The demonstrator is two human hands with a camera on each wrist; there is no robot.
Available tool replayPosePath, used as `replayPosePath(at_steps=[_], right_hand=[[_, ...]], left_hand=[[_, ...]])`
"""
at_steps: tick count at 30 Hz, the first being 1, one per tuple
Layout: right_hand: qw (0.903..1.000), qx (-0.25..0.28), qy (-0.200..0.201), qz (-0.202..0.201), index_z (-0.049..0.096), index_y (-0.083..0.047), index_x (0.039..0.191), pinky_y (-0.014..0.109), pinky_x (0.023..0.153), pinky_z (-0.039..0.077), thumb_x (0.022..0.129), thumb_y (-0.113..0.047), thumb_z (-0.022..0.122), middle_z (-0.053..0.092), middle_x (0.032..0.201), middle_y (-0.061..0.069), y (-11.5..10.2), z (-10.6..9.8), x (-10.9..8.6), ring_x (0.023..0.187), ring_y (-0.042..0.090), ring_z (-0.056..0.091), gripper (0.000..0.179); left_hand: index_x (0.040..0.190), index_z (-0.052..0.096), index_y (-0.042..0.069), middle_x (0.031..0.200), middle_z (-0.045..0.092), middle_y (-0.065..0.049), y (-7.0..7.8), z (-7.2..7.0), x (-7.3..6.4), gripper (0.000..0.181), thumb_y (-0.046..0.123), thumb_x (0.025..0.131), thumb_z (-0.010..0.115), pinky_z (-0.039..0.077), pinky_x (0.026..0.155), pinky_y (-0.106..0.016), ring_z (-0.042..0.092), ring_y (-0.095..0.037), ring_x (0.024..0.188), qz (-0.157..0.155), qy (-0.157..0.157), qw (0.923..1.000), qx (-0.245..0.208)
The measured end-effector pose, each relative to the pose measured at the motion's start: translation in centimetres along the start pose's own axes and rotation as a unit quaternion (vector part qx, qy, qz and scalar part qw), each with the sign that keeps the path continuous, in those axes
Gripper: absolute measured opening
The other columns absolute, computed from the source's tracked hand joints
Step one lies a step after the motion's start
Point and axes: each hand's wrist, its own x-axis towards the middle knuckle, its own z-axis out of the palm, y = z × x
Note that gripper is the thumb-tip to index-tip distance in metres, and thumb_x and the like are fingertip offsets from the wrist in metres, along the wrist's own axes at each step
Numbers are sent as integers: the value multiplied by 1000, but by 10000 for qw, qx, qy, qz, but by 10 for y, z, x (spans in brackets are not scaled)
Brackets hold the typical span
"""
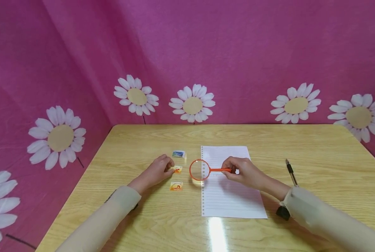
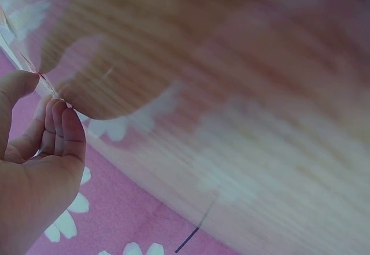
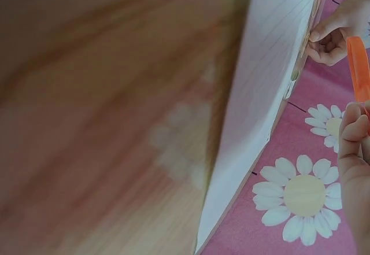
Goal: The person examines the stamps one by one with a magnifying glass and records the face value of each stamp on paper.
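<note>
In the head view my right hand (image 1: 242,170) holds an orange-rimmed magnifying glass (image 1: 220,170) by its handle, with the round lens over the left edge of a lined sheet of paper (image 1: 228,203). My left hand (image 1: 157,170) has its thumb and fingertips at the edge of a small yellow-orange stamp (image 1: 177,169). The left wrist view shows the thumb and fingers of that hand (image 2: 49,133) pinching a thin edge. A blue stamp (image 1: 178,154) lies beyond it, and another orange stamp (image 1: 176,186) lies nearer to me.
A black pen (image 1: 291,172) lies to the right of the paper, close to my right forearm. The wooden table (image 1: 137,140) ends at a pink curtain (image 1: 238,52) with printed daisies behind and at the left. Light glares on the table below the sheet.
</note>
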Motion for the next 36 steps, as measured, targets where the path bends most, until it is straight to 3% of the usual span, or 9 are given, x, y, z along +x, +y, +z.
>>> replayPosePath(at_steps=[10, 21, 36], right_hand=[[9999, -9, 53, 99, 63, -9, 86, 18, 56, 46, 80, 6, 73, 64, 75, -4, 5, -4, -8, 68, -5, 49, 19], [9997, -95, 108, 179, 63, -10, 86, 16, 57, 45, 79, 6, 73, 61, 73, -6, 7, -14, -15, 68, -6, 48, 20], [9992, -252, 192, 228, 62, -10, 86, 15, 57, 44, 78, 8, 74, 62, 74, -6, 15, -27, -28, 67, -6, 48, 23]], left_hand=[[98, 61, 3, 91, 55, -5, 4, -1, 0, 14, 11, 90, 69, 46, 75, -28, 48, -14, 82, -310, -124, 9994, -37], [95, 60, 2, 89, 55, -7, 0, 1, -1, 12, 9, 90, 69, 47, 73, -29, 49, -14, 80, 103, 60, 9999, -117], [96, 61, 3, 90, 56, -6, 2, 0, -1, 13, 9, 89, 70, 47, 73, -28, 49, -14, 80, -67, 0, 10000, -44]])
